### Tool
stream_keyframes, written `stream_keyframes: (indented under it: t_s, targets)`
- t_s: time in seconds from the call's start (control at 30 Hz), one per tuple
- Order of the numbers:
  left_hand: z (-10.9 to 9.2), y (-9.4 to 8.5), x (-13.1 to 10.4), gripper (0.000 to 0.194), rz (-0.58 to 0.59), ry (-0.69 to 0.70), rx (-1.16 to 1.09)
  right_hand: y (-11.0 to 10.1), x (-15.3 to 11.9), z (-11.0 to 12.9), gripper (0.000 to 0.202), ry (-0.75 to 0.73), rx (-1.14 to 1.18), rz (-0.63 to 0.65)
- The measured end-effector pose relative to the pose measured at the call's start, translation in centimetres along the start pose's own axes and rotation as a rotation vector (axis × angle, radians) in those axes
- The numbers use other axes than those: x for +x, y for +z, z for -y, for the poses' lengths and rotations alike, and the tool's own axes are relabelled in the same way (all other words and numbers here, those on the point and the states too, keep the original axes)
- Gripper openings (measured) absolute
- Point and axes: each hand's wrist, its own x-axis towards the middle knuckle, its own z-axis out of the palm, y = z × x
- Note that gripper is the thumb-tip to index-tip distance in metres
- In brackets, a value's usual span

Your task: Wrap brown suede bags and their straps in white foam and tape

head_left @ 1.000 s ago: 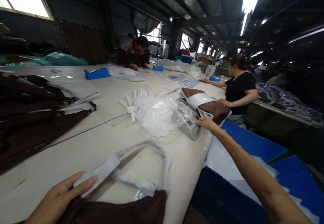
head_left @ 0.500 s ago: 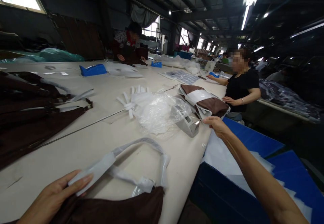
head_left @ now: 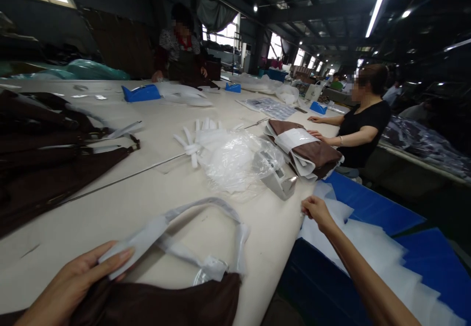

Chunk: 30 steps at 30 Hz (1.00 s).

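Note:
My left hand grips a bag strap wrapped in white foam sheet, thumb on top. That strap loops up from a dark brown bag at the bottom of the view, and its far end is wrapped too. Over the table's right edge, my right hand is pinched closed; a tiny whitish bit shows at its fingertips, too small to make out. Just beyond it stands a grey tape dispenser, partly covered by a clear plastic bag with white foam pieces.
Brown bags lie at the left. Another brown bag with a white band lies near a co-worker in black; a second person stands across the table. White sheets fan over a blue box at the right.
My right hand has moved from beside the tape dispenser down toward me along the table edge. My left hand keeps the strap. The co-worker's hand now rests on the banded bag.

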Motion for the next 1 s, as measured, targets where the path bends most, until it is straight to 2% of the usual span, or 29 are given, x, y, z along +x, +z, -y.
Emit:
stream_keyframes:
  t_s: [0.1, 0.17, 0.23, 0.37, 0.47, 0.53, 0.6, 0.67, 0.83, 1.0]
  targets:
    - [-0.8, -0.3, -1.3, 0.047, 0.167, 0.063, -0.086, 0.6, -3.7, 0.1, 0.031, 0.000, 0.062, 0.111]
    - [-1.1, -0.1, -2.0, 0.046, 0.157, 0.140, -0.154, 2.7, -6.1, 1.3, 0.029, -0.036, 0.156, 0.285]
    - [-1.0, 0.1, -2.3, 0.042, 0.197, 0.182, -0.195, 6.1, -8.6, 3.3, 0.026, -0.090, 0.274, 0.491]
    - [-0.2, 0.2, -2.3, 0.041, 0.179, 0.188, -0.217, 15.3, -14.2, 6.6, 0.027, -0.159, 0.467, 0.797]
    - [0.2, 0.2, -2.4, 0.040, 0.179, 0.207, -0.244, 21.6, -17.4, 6.6, 0.031, -0.121, 0.468, 0.933]
    - [0.3, 0.2, -2.4, 0.039, 0.177, 0.218, -0.264, 24.3, -18.5, 5.7, 0.035, -0.064, 0.421, 0.969]
    - [0.4, 0.2, -2.4, 0.039, 0.176, 0.226, -0.285, 25.8, -18.9, 4.8, 0.039, -0.020, 0.371, 0.971]
    - [0.4, 0.2, -2.4, 0.039, 0.183, 0.233, -0.306, 26.3, -19.1, 4.2, 0.041, 0.000, 0.332, 0.964]
    - [0.6, 0.0, -2.6, 0.036, 0.200, 0.236, -0.366, 26.7, -19.1, 3.6, 0.042, 0.079, 0.340, 0.947]
    - [0.7, -0.2, -2.7, 0.034, 0.209, 0.243, -0.425, 26.8, -18.7, 3.6, 0.038, 0.101, 0.379, 1.019]
